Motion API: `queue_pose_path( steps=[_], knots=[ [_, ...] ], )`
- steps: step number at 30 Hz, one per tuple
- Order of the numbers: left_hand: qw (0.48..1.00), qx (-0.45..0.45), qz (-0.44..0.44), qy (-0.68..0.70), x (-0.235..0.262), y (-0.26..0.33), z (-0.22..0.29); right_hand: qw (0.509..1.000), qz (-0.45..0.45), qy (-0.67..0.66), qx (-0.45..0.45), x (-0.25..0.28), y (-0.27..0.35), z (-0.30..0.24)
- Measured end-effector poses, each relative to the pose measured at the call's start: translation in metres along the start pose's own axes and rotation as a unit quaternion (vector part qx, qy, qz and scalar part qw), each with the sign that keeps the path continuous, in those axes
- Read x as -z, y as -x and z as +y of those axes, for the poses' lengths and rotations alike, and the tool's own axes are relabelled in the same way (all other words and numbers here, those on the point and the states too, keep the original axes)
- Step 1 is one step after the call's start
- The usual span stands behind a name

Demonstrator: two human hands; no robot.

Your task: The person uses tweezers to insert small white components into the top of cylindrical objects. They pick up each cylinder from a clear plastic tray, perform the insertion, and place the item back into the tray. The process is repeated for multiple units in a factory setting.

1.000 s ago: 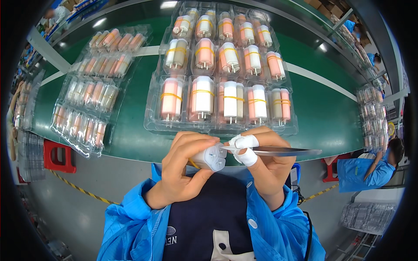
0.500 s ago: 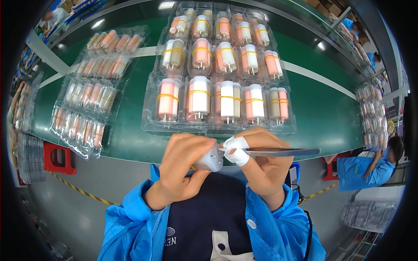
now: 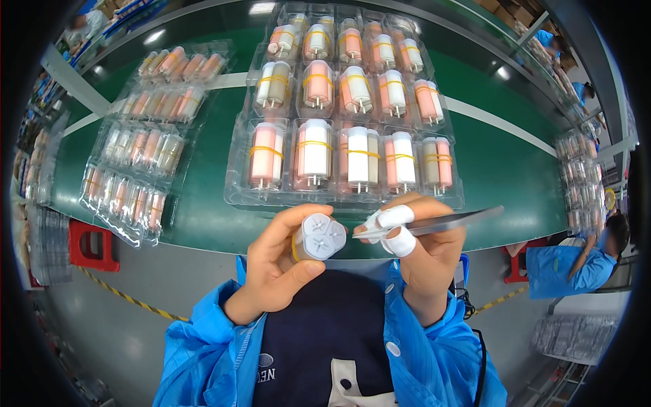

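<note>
My left hand (image 3: 272, 266) is closed around a bundle of three tubes (image 3: 321, 236) with a yellow rubber band on it. The bundle's pale grey three-lobed end faces me, showing small star-shaped openings. In my right hand (image 3: 434, 247) is a pair of metal tweezers (image 3: 464, 220), pinched between thumb and finger, both wrapped in white finger covers. The tweezers' tips point left, just beside the bundle's end. Beyond my hands, a clear plastic tray (image 3: 239, 198) holds rows of similar pink, white and grey bundles, each banded in yellow, with thin pins at their near ends.
Another clear tray of tubes (image 3: 129, 157) lies on the left of the green table (image 3: 498, 180). Stacked trays (image 3: 580, 183) of tubes stand far right, near a seated person in blue (image 3: 563, 268). Red stools (image 3: 93, 245) flank the table.
The bundle has been turned in my left hand, so its end now faces me. My right hand has drawn back to the right with the tweezers, whose tips are now apart from the bundle.
</note>
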State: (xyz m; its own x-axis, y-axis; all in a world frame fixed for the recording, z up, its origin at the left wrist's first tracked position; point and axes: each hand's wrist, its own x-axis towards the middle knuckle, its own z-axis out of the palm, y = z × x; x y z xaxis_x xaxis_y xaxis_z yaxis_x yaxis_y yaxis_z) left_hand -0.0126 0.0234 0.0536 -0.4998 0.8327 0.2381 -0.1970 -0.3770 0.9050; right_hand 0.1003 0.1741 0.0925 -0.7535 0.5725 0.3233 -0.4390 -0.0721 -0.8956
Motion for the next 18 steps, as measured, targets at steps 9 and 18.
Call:
queue_pose_path(
  steps=[9, 18],
  knots=[
    [0.997, 0.023, -0.03, 0.061, 0.001, 0.0, -0.002, 0.995, -0.035, 0.08, 0.041, -0.002, 0.0, -0.002],
    [0.99, 0.084, -0.068, 0.095, 0.0, 0.001, 0.02, 0.987, 0.056, 0.048, 0.14, 0.007, 0.006, -0.007]
  ],
)
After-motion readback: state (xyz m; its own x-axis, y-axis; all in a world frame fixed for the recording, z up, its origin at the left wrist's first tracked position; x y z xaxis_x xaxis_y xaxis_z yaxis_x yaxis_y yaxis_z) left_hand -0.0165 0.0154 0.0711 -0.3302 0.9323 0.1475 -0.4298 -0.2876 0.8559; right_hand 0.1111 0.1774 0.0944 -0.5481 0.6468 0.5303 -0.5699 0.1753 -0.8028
